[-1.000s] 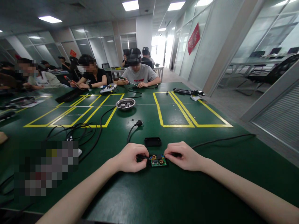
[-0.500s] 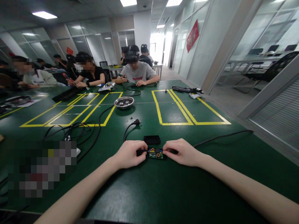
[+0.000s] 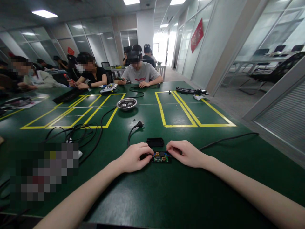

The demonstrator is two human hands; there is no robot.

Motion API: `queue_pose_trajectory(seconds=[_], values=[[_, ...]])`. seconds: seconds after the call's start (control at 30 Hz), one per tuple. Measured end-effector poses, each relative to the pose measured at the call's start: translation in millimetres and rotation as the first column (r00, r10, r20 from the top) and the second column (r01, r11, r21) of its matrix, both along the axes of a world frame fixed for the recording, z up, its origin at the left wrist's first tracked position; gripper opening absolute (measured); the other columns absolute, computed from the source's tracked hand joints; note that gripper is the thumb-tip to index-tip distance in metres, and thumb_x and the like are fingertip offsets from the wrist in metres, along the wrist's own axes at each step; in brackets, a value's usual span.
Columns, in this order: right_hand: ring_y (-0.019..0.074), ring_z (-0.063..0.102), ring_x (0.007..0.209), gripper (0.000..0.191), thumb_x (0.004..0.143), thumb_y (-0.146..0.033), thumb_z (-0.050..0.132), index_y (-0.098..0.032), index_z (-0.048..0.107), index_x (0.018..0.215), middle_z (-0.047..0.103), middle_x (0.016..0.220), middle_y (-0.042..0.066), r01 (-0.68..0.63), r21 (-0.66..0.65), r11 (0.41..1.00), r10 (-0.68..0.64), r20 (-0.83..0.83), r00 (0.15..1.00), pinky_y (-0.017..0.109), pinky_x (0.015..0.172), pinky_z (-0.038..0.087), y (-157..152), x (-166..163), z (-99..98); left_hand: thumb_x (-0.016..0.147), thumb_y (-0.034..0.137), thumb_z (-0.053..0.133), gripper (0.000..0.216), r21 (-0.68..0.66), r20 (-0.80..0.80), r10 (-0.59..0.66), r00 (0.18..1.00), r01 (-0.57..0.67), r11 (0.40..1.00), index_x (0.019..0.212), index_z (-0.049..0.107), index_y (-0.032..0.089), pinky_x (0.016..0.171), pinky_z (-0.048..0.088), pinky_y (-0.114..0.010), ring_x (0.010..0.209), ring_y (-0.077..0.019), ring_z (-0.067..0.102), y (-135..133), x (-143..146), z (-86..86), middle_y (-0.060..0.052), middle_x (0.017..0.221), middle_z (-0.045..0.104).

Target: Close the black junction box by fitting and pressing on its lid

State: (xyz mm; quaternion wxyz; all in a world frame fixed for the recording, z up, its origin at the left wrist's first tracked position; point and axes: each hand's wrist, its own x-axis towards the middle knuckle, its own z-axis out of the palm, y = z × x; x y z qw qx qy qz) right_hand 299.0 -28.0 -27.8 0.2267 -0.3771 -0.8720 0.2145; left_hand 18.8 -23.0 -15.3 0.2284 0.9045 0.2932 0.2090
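An opened black plastic case with a green circuit board [image 3: 161, 156] lies on the table in front of me; two copper-wound coils show on the board. My left hand [image 3: 135, 157] is closed at the case's left end, thumb and fingers around the black cable there. At the right end my right hand [image 3: 184, 154] is curled, its fingertips pinched on the cable where it enters the case. The fingers partly hide both cable entries. Just behind the board sits the black case cover [image 3: 155, 142], its hollow side up.
A black power plug [image 3: 139, 124] lies beyond my left hand. Farther off stands a metal bowl [image 3: 126, 104] with small metal parts. Coiled cables [image 3: 79, 135] and a blurred-out object lie at left; a black cable [image 3: 228, 139] runs right. Several people sit around the table.
The case with the board has shifted slightly to the right. My left hand has moved right with it, and my right hand's fingers have lifted a little and curled more.
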Motion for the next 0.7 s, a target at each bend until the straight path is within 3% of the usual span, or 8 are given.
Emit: queue_pose_trajectory(seconds=[0.17, 0.47, 0.7], values=[[0.0128, 0.052, 0.053, 0.010, 0.099, -0.026, 0.048, -0.022, 0.054, 0.092, 0.058, 0.063, -0.004, 0.037, -0.045, 0.998, -0.037, -0.004, 0.999, 0.024, 0.058, 0.036, 0.1, -2.8, -2.3, 0.095, 0.019, 0.057, 0.013, -0.036, -0.012, 0.007, 1.000, -0.007, 0.999, 0.086, 0.067, 0.019, 0.073, 0.048, -0.025, 0.079, -0.0160, 0.063, 2.2, 0.5, -2.3, -0.003, 0.087, 0.067], [0.0152, 0.054, 0.051, 0.007, 0.095, -0.022, 0.050, -0.023, 0.054, 0.100, 0.057, 0.060, -0.005, 0.088, 0.089, 0.992, -0.101, 0.147, 0.984, 0.025, 0.055, 0.032, 3.7, -4.7, -0.8, 0.091, 0.019, 0.060, 0.019, -0.110, -0.036, 0.115, 0.993, -0.119, 0.987, 0.073, 0.062, 0.019, 0.068, 0.042, -0.025, 0.069, -0.0140, 0.057, -1.4, 9.0, 2.1, 0.001, 0.076, 0.063], [0.0163, 0.057, 0.049, 0.012, 0.097, -0.023, 0.048, -0.023, 0.058, 0.102, 0.060, 0.058, -0.004, 0.172, 0.161, 0.972, -0.205, 0.212, 0.956, 0.026, 0.054, 0.032, 5.2, -12.8, -3.9, 0.082, 0.018, 0.065, 0.017, -0.203, 0.066, 0.221, 0.973, -0.204, 0.958, 0.066, 0.062, 0.018, 0.070, 0.044, -0.027, 0.075, -0.0166, 0.059, 0.4, 12.4, -0.2, -0.001, 0.074, 0.065]])
